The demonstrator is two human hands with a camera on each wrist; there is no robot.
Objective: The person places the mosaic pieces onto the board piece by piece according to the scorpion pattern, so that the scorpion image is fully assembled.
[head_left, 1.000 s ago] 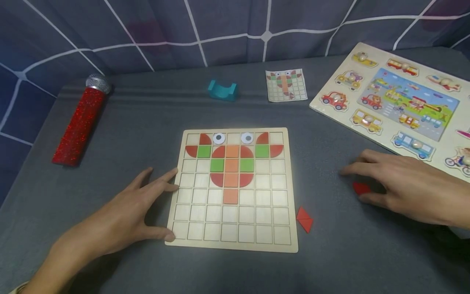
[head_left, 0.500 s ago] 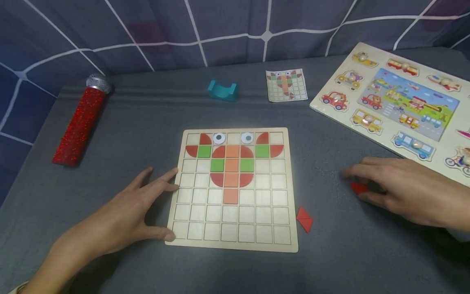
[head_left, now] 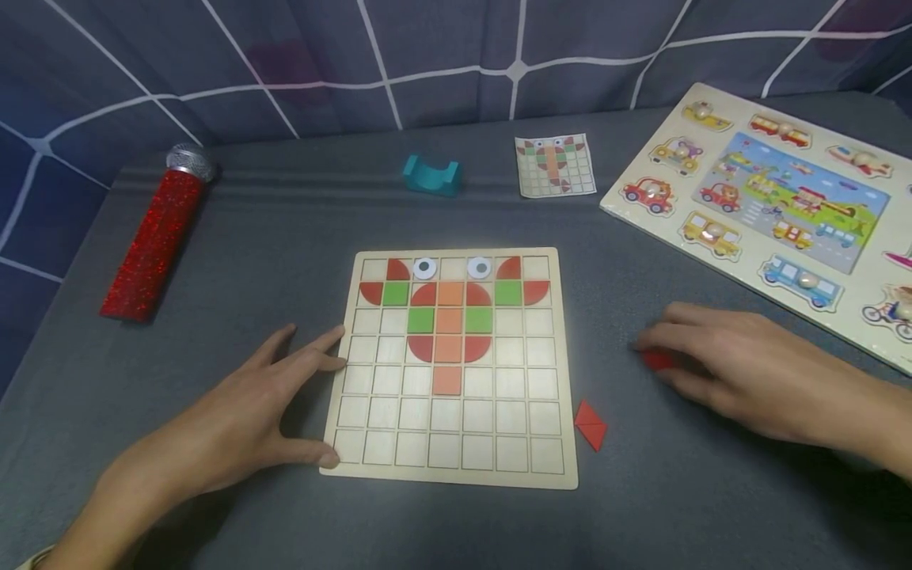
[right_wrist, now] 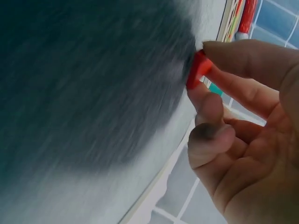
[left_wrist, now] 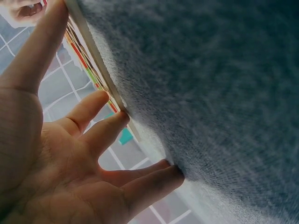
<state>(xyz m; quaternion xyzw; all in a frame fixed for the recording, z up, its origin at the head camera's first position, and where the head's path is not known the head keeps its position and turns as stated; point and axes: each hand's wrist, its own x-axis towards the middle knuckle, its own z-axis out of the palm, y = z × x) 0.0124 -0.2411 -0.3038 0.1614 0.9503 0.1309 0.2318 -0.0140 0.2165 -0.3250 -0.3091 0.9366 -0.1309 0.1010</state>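
A square wooden grid board (head_left: pixel 445 419) lies on the dark table in the head view. Set in its upper cells are green and orange squares, red quarter-rounds and two round eye pieces (head_left: pixel 425 268). My left hand (head_left: pixel 249 412), fingers spread, touches the board's left edge with thumb and fingertips. To the right of the board, my right hand (head_left: pixel 755 372) pinches a small red tile (right_wrist: pixel 198 70) low over the table; fingers hide part of its shape. Two red triangles (head_left: pixel 591 426) lie side by side at the board's right edge.
A picture card (head_left: pixel 556 166) with a gridded pattern lies behind the board, beside a teal holder (head_left: pixel 431 176). A red glittery microphone (head_left: pixel 160 237) lies at the left. At the right is a vehicle peg puzzle (head_left: pixel 777 198). Gridded cloth (head_left: pixel 456 47) hangs behind.
My right hand has moved left toward the board with the red tile. My left hand and the board have stayed in place.
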